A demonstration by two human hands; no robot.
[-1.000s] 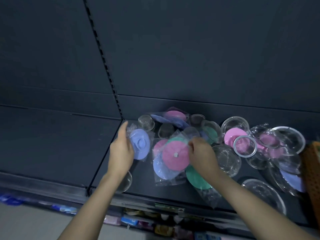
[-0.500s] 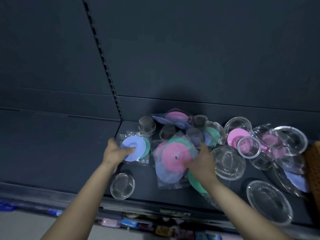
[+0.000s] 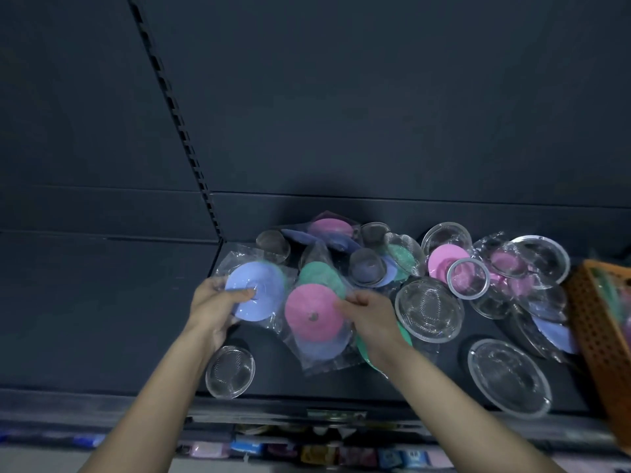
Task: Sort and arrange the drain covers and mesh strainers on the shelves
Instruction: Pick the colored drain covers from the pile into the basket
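Observation:
My left hand [image 3: 213,307] pinches a blue drain cover [image 3: 261,291] in a clear bag, thumb on its top face. My right hand [image 3: 370,319] holds the edge of a bagged pack whose pink drain cover [image 3: 312,317] lies over a blue one, with a green cover [image 3: 319,276] behind it. A small mesh strainer [image 3: 230,372] lies under my left wrist. Two larger mesh strainers [image 3: 428,310] [image 3: 508,378] lie to the right. More bagged covers and strainers are heaped at the back of the dark shelf [image 3: 273,370].
An orange perforated basket [image 3: 601,332] stands at the right edge. A slotted upright [image 3: 174,107] splits the back panel, with another dark shelf [image 3: 102,319] to the left. Small packaged goods [image 3: 317,452] sit on the shelf below.
My left hand has turned from the side of the blue cover to pinching it and has drawn it left and forward. My right hand shifted onto the pink pack's right edge.

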